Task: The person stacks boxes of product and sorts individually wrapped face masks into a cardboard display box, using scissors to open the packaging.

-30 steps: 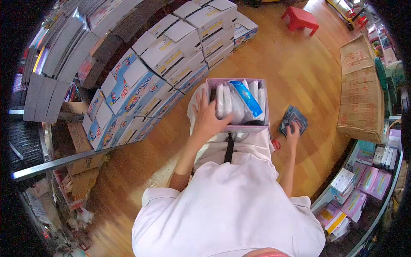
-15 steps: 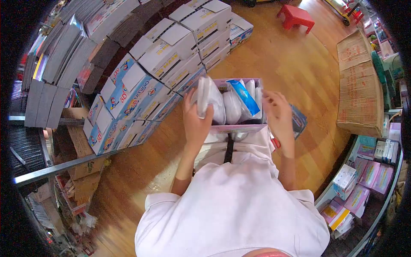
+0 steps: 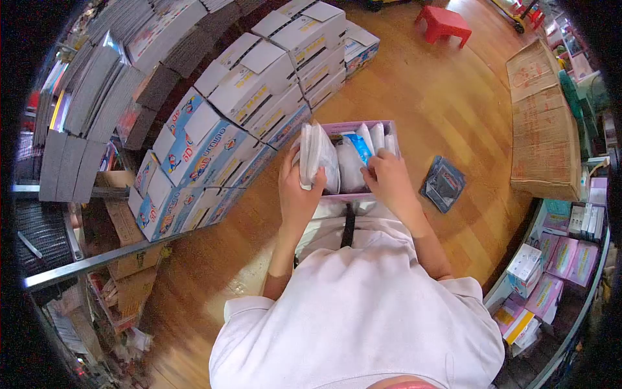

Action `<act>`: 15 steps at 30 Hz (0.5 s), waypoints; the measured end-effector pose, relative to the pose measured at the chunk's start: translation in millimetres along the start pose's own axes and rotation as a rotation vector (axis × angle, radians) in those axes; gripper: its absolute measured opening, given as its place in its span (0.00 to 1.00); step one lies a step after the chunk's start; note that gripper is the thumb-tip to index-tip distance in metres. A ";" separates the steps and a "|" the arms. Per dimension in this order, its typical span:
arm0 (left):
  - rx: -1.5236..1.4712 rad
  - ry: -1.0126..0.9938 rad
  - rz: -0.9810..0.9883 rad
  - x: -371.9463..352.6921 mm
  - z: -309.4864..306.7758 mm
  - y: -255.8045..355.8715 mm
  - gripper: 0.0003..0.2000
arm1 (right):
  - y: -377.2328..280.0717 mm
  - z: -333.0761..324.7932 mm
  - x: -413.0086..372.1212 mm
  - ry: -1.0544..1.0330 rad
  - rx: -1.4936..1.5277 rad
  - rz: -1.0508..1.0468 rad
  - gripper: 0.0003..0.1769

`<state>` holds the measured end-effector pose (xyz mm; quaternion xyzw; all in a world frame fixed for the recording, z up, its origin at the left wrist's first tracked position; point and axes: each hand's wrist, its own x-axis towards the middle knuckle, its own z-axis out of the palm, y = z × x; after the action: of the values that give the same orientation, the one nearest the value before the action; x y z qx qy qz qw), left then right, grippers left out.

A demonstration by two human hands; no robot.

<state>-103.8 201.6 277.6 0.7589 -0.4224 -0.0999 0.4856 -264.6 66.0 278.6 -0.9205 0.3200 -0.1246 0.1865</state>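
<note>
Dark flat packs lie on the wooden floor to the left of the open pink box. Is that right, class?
Wrong side: the head view shows the dark flat packs on the wooden floor, but right of the open pink box.

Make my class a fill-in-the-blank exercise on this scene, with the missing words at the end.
1. The low stool is ____.
2. The left hand holds packets coloured ____.
3. Inside the open box, the bright strip beside the right hand is ____.
4. Flat dark packs lie on the wooden ____.

Missing words: red; white; blue; floor.
</note>
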 end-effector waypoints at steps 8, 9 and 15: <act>0.093 -0.012 0.016 -3.0 -0.3 -5.9 0.23 | 27.3 -103.8 -9.5 0.415 0.973 0.637 0.07; 0.117 -0.025 0.045 -3.2 1.0 -7.7 0.24 | 58.0 -102.3 -15.3 0.585 1.049 0.563 0.07; 0.195 -0.099 0.060 -8.8 23.4 -20.9 0.26 | 209.4 -67.7 -67.4 0.747 1.181 0.566 0.08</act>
<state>-111.0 196.5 246.2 0.7836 -0.4761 -0.0811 0.3909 -453.4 -60.9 243.5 -0.4465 0.4661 -0.5268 0.5531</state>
